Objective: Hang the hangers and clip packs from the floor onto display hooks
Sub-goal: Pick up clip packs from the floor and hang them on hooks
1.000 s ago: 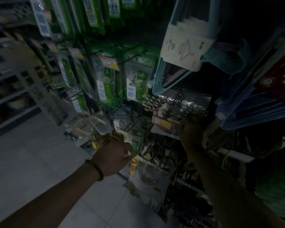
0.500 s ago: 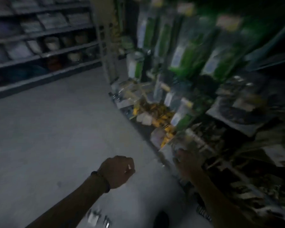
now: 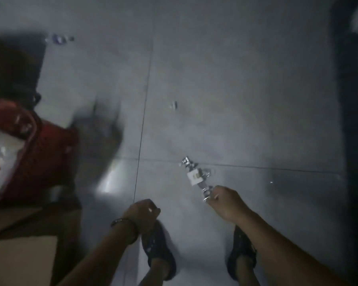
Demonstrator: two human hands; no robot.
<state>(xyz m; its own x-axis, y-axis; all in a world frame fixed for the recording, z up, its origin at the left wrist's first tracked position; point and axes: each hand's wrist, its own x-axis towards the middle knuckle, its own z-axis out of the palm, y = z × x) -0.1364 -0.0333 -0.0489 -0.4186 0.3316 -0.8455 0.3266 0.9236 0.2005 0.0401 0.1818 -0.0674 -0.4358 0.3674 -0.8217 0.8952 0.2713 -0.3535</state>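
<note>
Hands reach down over a dim grey tiled floor (image 3: 236, 100) toward a clip pack.

At far left, a red basket (image 3: 39, 145) sits blurred on the floor beside a cardboard flap (image 3: 19, 261). The left hand (image 3: 142, 212), a dark band at its wrist, hangs curled into a loose fist, its grip closed on nothing visible. Below it are two dark shoes (image 3: 159, 254). To the right, the right hand (image 3: 225, 203) has its grip pinched on the near end of the shiny clip pack (image 3: 196, 176), which lies on the floor across a tile seam.
</note>
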